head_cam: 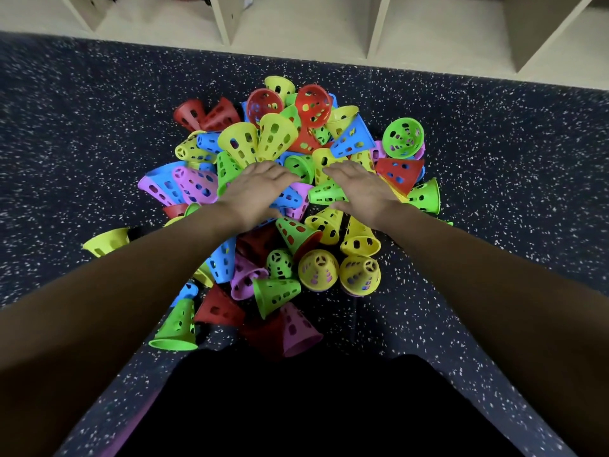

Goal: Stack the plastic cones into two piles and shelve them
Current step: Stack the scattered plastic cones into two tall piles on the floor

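Observation:
A loose heap of perforated plastic cones (273,140) in red, yellow, green, blue and purple lies on the dark speckled floor. Most lie on their sides; a few stand upright, such as two yellow ones (359,275). My left hand (257,189) hovers palm down over the middle of the heap, fingers spread above a blue cone (290,197). My right hand (359,189) reaches in beside it, fingers straight, over a green cone (324,192). Neither hand holds a cone.
A beige shelf unit (372,31) with open cubbies and upright dividers stands along the far edge of the floor. A single yellow-green cone (107,240) lies apart at the left. My dark-clothed legs fill the bottom of the view.

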